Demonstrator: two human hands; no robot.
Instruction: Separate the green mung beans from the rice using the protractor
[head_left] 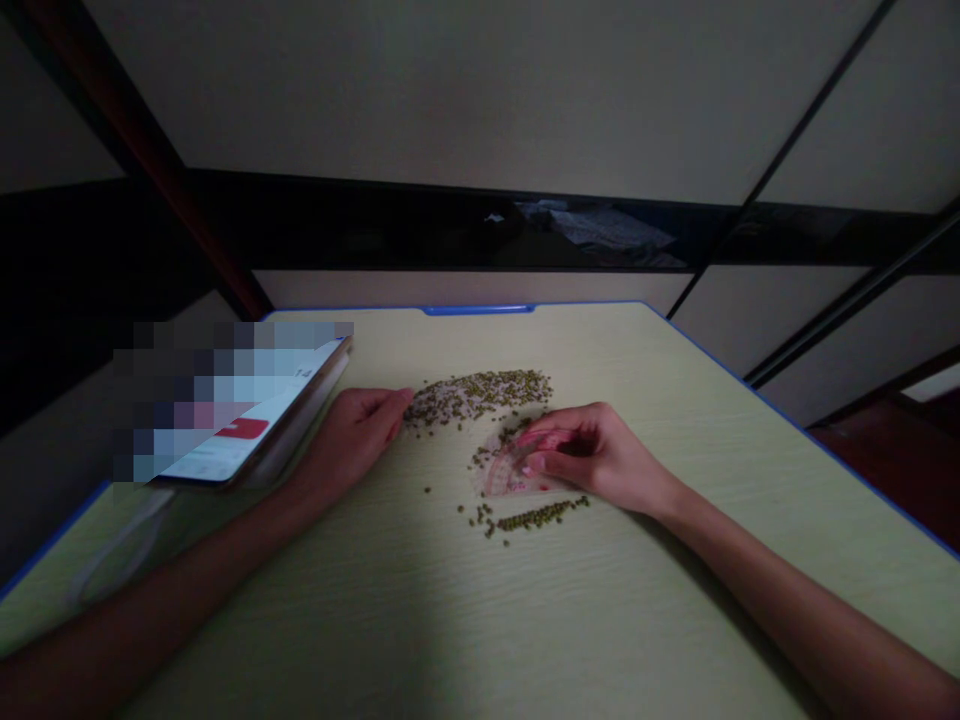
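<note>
A clear protractor (pixel 506 470) with pink markings lies low over the table, my right hand (pixel 600 455) pinching it by its right part. Small green beans (pixel 536 516), like mung beans, form a narrow row along its straight near edge, with a few strays to the left. Beyond the protractor spreads a larger patch of green beans (pixel 487 390) mixed with pale grains. My left hand (pixel 367 420) rests at the left end of this patch, fingers closed together. Whatever those fingertips may hold is hidden.
A lit tablet (pixel 247 410) leans in a case at the table's left side, with a pale strap or cable (pixel 120 550) below it. The pale wood-look table (pixel 337 640) has a blue rim. Cabinet-like panels (pixel 450 100) stand behind it.
</note>
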